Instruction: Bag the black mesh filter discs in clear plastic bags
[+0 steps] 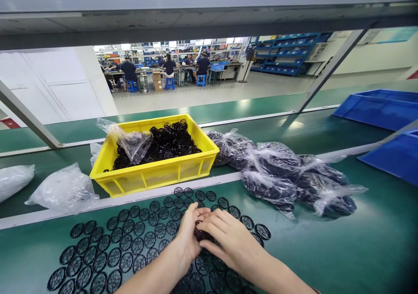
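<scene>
Grips clenching black mesh discs [201,233], left hand [187,233] and right hand [230,237] are working close over rows [126,262] spread within reach.

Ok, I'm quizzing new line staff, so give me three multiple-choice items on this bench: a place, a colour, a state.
1. What lies under the left hand and right hand?
A) a blue bin
B) black mesh discs
C) a cardboard box

2. What colour is the crate?
A) yellow
B) blue
C) white

3. The clear plastic bags right of the crate are:
A) flat and empty
B) torn apart
C) filled with dark parts

1 B: the discs spread across the green mat beneath both hands.
2 A: its walls show yellow.
3 C: dark parts bulge inside the plastic.
</scene>
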### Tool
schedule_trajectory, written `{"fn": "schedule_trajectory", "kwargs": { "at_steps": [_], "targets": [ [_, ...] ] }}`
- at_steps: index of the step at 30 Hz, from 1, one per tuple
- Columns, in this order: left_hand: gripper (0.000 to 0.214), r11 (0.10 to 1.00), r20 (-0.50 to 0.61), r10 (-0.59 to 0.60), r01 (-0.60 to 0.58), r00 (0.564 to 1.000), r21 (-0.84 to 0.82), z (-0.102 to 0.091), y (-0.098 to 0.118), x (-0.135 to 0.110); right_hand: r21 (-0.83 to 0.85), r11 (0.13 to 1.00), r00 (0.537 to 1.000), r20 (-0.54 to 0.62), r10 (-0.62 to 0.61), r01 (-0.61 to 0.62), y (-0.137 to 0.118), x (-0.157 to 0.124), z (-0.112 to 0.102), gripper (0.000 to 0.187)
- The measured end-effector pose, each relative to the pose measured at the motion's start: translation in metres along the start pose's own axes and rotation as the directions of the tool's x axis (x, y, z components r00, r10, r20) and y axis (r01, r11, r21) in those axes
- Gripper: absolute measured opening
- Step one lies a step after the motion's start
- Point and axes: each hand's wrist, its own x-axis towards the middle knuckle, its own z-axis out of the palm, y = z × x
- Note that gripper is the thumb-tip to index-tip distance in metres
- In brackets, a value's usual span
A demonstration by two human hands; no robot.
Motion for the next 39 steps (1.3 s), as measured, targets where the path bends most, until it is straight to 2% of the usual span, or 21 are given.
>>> {"fn": "schedule_trajectory", "kwargs": {
  "at_steps": [2, 4, 6, 9, 12, 16, 21, 24, 26, 30, 35, 39],
  "targets": [
    [0.039, 0.999, -0.042, -0.002, 0.000, 0.999, -0.051, 0.000, -0.001, -0.002, 0.207, 0.967, 0.987, -0.011, 0.157, -0.152, 0.016, 0.009, -0.010, 0.011],
    [0.039, 0.996, -0.064, -0.013, 0.008, 0.998, -0.087, 0.001, -0.001, -0.004, 0.345, 0.883, 0.935, -0.038, 0.352, -0.318, 0.047, 0.022, -0.014, 0.020],
    [0.037, 0.995, -0.063, -0.026, 0.020, 0.998, -0.097, 0.003, 0.000, -0.006, 0.390, 0.828, 0.886, -0.062, 0.460, -0.402, 0.087, 0.037, -0.009, 0.033],
    [0.030, 0.996, -0.018, -0.030, 0.029, 0.999, -0.083, 0.004, 0.001, -0.010, 0.355, 0.824, 0.867, -0.064, 0.494, -0.443, 0.139, 0.052, 0.011, 0.037],
    [0.025, 0.998, 0.035, -0.032, 0.034, 0.999, -0.057, 0.002, 0.002, -0.012, 0.301, 0.847, 0.879, -0.051, 0.473, -0.438, 0.162, 0.054, 0.030, 0.034],
    [0.020, 0.999, 0.075, -0.046, 0.047, 0.996, -0.007, -0.002, 0.000, -0.014, 0.218, 0.877, 0.889, -0.070, 0.452, -0.428, 0.164, 0.047, 0.036, 0.031],
    [0.014, 0.999, 0.104, -0.035, 0.031, 0.994, 0.037, -0.010, 0.001, -0.018, 0.152, 0.904, 0.905, -0.089, 0.416, -0.401, 0.147, 0.036, 0.021, 0.031],
    [0.014, 0.999, 0.108, -0.020, 0.016, 0.994, 0.044, -0.014, 0.004, -0.020, 0.105, 0.935, 0.940, -0.013, 0.341, -0.337, 0.130, 0.025, 0.014, 0.026],
    [0.014, 0.999, 0.107, -0.014, 0.010, 0.994, 0.044, -0.016, 0.006, -0.021, 0.000, 0.959, 0.958, 0.049, 0.283, -0.283, 0.118, 0.018, 0.013, 0.020],
    [0.014, 0.999, 0.102, -0.014, 0.009, 0.995, 0.049, -0.017, 0.006, -0.023, -0.164, 0.956, 0.964, 0.071, 0.256, -0.242, 0.104, 0.014, 0.020, 0.011],
    [0.015, 0.998, 0.104, -0.016, 0.010, 0.994, 0.060, -0.018, 0.005, -0.024, -0.161, 0.952, 0.961, 0.053, 0.271, -0.260, 0.104, 0.017, 0.030, 0.004],
    [0.014, 0.998, 0.103, -0.012, 0.006, 0.995, 0.058, -0.020, 0.004, -0.024, -0.099, 0.948, 0.951, 0.029, 0.307, -0.303, 0.103, 0.017, 0.036, 0.007]
  ]
}}
